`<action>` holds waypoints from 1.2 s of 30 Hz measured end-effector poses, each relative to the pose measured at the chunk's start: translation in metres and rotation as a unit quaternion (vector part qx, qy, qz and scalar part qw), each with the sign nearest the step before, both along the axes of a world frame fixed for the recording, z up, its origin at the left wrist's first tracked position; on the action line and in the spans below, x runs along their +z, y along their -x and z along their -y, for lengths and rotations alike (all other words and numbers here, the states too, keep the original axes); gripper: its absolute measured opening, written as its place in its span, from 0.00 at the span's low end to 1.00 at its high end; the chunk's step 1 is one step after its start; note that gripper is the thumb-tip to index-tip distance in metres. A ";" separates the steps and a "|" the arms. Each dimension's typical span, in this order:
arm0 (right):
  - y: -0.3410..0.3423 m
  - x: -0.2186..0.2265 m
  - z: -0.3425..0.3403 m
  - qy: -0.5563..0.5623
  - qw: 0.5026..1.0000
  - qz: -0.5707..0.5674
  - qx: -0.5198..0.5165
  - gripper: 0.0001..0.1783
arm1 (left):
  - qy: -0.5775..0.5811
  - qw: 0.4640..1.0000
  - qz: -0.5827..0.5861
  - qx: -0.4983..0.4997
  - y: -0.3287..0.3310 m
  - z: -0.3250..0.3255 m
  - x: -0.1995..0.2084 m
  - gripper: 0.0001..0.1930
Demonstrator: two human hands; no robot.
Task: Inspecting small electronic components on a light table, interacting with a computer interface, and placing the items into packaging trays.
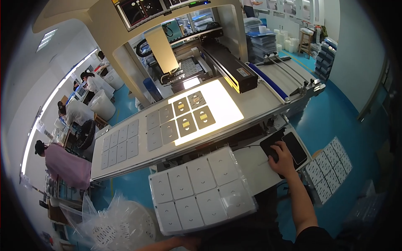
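Machine table [259, 100]: centre card sheet [176, 120] half backlit, likely partway, 9-o'clock sheet [120, 143] unlit; right hand [282, 159] grip wrapped round mouse [273, 155], left hand [187, 242] grip unclear.

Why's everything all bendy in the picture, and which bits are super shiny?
In the head view, the fisheye lens bends straight edges, so the long light strip curves and the rim goes black; also in the head view, the lit panel glares nearly pure white, and the plastic-covered grey sheet has softer shiny patches.
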State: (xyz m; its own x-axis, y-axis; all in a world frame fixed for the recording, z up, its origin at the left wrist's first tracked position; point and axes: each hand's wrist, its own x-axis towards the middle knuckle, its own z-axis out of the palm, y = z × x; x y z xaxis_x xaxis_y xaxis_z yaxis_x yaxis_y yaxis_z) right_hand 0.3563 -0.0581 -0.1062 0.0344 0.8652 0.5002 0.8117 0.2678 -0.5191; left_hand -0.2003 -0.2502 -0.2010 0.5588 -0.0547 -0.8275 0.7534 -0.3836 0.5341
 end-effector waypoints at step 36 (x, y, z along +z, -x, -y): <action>-0.006 -0.011 -0.005 -0.003 0.999 -0.036 -0.029 0.26 | -0.022 0.997 0.045 0.055 -0.044 -0.015 0.074 0.12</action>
